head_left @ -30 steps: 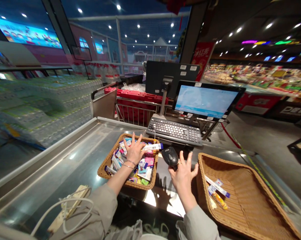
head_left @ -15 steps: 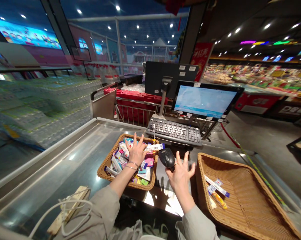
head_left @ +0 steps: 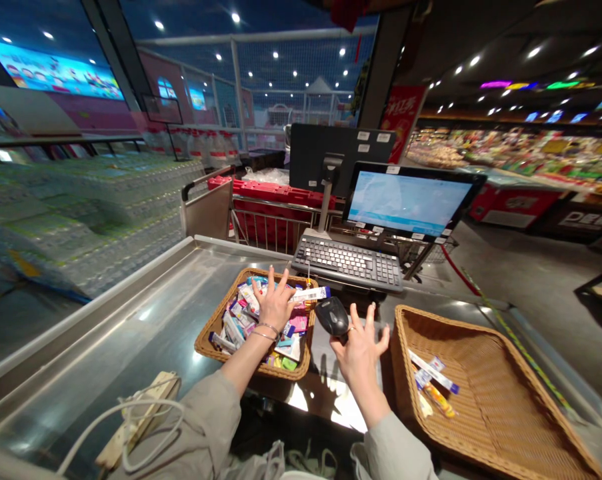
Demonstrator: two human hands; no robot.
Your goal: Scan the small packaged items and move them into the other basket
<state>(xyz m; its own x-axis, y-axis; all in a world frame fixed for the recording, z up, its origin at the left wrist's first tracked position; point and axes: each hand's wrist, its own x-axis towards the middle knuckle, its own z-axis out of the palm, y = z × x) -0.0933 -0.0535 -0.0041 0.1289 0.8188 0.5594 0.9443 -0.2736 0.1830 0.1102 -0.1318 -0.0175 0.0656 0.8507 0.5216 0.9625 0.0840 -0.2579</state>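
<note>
My left hand (head_left: 275, 309) is over the left wicker basket (head_left: 305, 371), palm down. Its thumb side closes on a slim white-and-blue wrapped stick (head_left: 311, 294) with a barcode, while the other fingers spread out. Beneath lie many small wrapped snacks (head_left: 232, 328) in mixed colours. To the right, my right hand (head_left: 359, 352) grips a black handheld barcode scanner (head_left: 332, 316) at its thumb side, with several fingers splayed. The scanner's head is close to the stick's blue end. The grip on its handle is partly hidden by the hand.
A larger wicker basket (head_left: 501, 393) at right holds a few wrapped sticks (head_left: 433, 371). Behind the hands stand a keyboard (head_left: 348, 260) and a lit monitor (head_left: 411, 200). A power strip (head_left: 141, 417) with a white cable lies on the metal counter (head_left: 153, 320) at front left.
The scanner and my right hand have shifted very slightly to the left. My left hand and the stick stay nearly in place.
</note>
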